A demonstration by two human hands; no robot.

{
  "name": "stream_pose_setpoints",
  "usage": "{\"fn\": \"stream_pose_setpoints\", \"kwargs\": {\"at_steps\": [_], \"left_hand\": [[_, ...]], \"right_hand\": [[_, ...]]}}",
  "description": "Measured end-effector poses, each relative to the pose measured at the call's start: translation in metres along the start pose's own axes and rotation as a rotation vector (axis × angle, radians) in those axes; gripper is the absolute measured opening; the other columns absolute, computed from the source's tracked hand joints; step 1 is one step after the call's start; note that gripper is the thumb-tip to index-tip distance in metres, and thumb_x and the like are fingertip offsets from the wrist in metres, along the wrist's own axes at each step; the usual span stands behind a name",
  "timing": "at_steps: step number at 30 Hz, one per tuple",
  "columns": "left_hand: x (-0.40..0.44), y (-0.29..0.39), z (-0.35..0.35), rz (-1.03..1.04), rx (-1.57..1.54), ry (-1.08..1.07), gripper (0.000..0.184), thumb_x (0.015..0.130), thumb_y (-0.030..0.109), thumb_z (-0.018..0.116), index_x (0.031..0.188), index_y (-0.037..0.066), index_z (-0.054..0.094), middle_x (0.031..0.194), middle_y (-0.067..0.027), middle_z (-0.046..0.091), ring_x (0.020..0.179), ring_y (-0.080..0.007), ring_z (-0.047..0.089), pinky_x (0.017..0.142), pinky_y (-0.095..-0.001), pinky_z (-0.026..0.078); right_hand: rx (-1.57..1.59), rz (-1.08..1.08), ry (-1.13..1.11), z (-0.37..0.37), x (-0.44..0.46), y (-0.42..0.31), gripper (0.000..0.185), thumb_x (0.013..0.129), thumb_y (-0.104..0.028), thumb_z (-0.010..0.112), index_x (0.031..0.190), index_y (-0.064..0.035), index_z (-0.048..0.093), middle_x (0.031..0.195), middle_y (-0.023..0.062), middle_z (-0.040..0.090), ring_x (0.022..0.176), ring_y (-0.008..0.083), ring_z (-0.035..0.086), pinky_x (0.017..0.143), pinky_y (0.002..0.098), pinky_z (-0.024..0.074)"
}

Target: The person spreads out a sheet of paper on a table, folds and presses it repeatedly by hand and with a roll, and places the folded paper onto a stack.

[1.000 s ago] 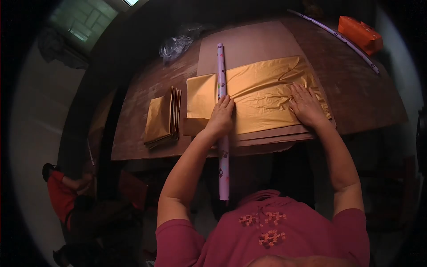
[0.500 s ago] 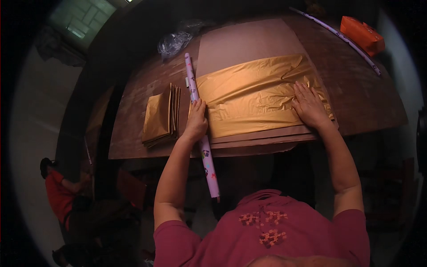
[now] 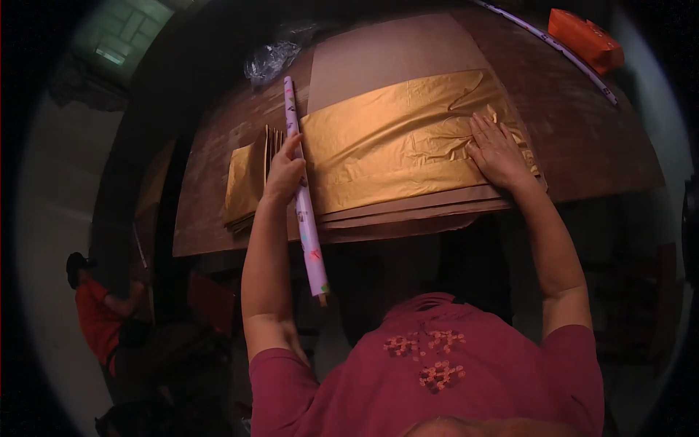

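Hands apart, left [image 3: 285, 173] clamped on lilac roll [image 3: 309, 233], right [image 3: 498, 153] flat on gold sheet [image 3: 386, 138].

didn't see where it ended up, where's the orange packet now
In the head view, the orange plastic-looking packet lies at the far right of the dark wooden table, just beyond the long thin purple patterned roll.

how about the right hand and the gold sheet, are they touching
Touching. The head view shows the right hand lying flat, palm down, on the gold sheet, over its creased part, with no gap beneath it.
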State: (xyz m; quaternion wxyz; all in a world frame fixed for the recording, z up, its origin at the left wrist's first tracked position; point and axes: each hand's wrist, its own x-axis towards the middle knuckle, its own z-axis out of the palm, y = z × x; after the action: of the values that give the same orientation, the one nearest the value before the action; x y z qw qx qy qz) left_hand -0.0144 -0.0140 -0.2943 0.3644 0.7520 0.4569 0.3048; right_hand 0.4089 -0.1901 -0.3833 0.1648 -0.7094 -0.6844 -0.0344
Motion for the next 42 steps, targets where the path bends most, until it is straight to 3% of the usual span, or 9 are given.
{"fn": "stream_pose_setpoints", "kwargs": {"at_steps": [2,6,14,16,17,18,20,29,42], "left_hand": [[-0.007,0.051,-0.009,-0.162,-0.359,0.054,0.064,0.078,-0.004,0.05,0.142,-0.003,0.048,0.142,-0.0096,0.052,0.131,-0.0182,0.047,0.111,-0.0264,0.033],[0.015,0.059,-0.041,0.072,-0.647,-0.089,0.063,0.083,-0.001,0.063,0.144,0.0,0.046,0.139,-0.0103,0.053,0.129,-0.0188,0.05,0.112,-0.0292,0.036],[-0.009,0.171,0.057,0.287,-0.475,-0.078,0.065,0.078,-0.005,0.05,0.143,-0.001,0.047,0.149,-0.0136,0.046,0.135,-0.0226,0.046,0.113,-0.0331,0.035],[-0.009,0.164,0.083,0.296,-0.445,-0.17,0.064,0.077,-0.005,0.048,0.141,0.0,0.051,0.152,-0.0135,0.043,0.144,-0.0244,0.035,0.119,-0.0339,0.025],[-0.014,0.159,0.093,0.292,-0.348,-0.212,0.061,0.08,-0.01,0.042,0.139,0.002,0.051,0.154,-0.0117,0.041,0.143,-0.0229,0.037,0.116,-0.0312,0.028],[-0.016,0.152,0.106,0.356,-0.244,-0.218,0.061,0.078,-0.01,0.044,0.138,-0.001,0.051,0.152,-0.0141,0.042,0.147,-0.0238,0.029,0.121,-0.0327,0.018],[-0.03,0.133,0.12,0.432,-0.091,-0.257,0.059,0.08,-0.013,0.044,0.136,0.003,0.053,0.151,-0.0144,0.043,0.149,-0.0257,0.026,0.12,-0.0343,0.019],[-0.101,0.075,0.075,0.297,-0.015,-0.252,0.051,0.083,-0.016,0.045,0.129,0.004,0.056,0.154,-0.0143,0.04,0.151,-0.0292,0.022,0.12,-0.037,0.019],[-0.149,0.014,0.011,0.124,0.169,-0.036,0.045,0.079,-0.014,0.043,0.117,0.004,0.058,0.148,-0.0141,0.047,0.15,-0.0336,0.023,0.121,-0.0417,0.019]], "right_hand": [[-0.023,0.01,-0.005,-0.001,-0.002,0.001,0.062,0.103,-0.04,0.039,0.15,-0.0006,0.036,0.158,0.0156,0.033,0.147,0.0284,0.028,0.121,0.0466,0.0177],[0.065,0.032,-0.054,-0.007,-0.002,0.001,0.069,0.103,-0.047,0.034,0.154,-0.0016,0.026,0.161,0.0148,0.026,0.15,0.0268,0.022,0.122,0.0442,0.011],[0.353,0.058,-0.054,-0.017,0.003,0.009,0.069,0.104,-0.048,0.032,0.156,-0.005,0.022,0.162,0.0166,0.022,0.151,0.0277,0.019,0.122,0.0452,0.0126],[0.474,0.025,0.0,-0.02,0.003,0.017,0.064,0.105,-0.042,0.034,0.155,-0.0029,0.026,0.16,0.0194,0.025,0.15,0.0301,0.021,0.121,0.0407,0.0165],[0.575,0.005,0.032,-0.017,0.005,0.022,0.062,0.106,-0.04,0.033,0.154,-0.0024,0.028,0.16,0.0196,0.026,0.15,0.0302,0.022,0.121,0.0385,0.0173],[0.589,-0.032,0.019,-0.018,0.006,0.021,0.062,0.106,-0.04,0.033,0.154,-0.0024,0.028,0.16,0.0196,0.026,0.15,0.0302,0.022,0.121,0.0385,0.0173],[0.896,0.105,0.058,-0.027,0.004,0.02,0.059,0.107,-0.04,0.032,0.153,-0.002,0.031,0.159,0.0185,0.03,0.149,0.029,0.025,0.12,0.0356,0.0193],[0.966,0.174,0.069,-0.038,0.003,0.027,0.06,0.107,-0.041,0.033,0.153,-0.003,0.032,0.158,0.0166,0.034,0.148,0.0271,0.027,0.12,0.0348,0.0203],[0.433,0.103,0.036,-0.021,0.001,0.028,0.056,0.106,-0.04,0.034,0.151,-0.0062,0.038,0.156,0.0132,0.036,0.146,0.0302,0.031,0.119,0.0381,0.0229]]}}
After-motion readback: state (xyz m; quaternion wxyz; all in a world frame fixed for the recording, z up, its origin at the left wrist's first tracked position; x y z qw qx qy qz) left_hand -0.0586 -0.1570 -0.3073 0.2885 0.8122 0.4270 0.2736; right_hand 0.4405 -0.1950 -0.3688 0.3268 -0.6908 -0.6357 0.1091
